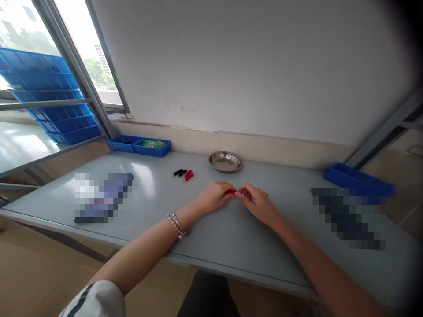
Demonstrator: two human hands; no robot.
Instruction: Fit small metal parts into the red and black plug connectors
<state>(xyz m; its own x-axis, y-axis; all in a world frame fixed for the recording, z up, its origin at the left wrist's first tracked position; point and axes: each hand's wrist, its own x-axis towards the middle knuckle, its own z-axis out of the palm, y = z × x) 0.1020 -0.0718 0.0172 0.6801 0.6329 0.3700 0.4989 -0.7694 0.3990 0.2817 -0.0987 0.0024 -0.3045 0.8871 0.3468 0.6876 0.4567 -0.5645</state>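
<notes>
Red piece [230, 192]: between my two hands, its middle partly hidden by my fingertips; whether it touches the surface below, I can't tell.
Left hand [214, 197]: pinching its left end; best held still as the anchor.
Right hand [259, 203]: fingers closed around its right side, red showing there too; small, light finger movements should suit so slim a part.
Desk [211, 237]: under both hands, a good rest for steady wrists and ends in line.
Other reds [189, 176], blacks [178, 172]: beyond my left hand, to its left.
Bowl [225, 164]: straight beyond my hands, well clear of my fingers.
</notes>
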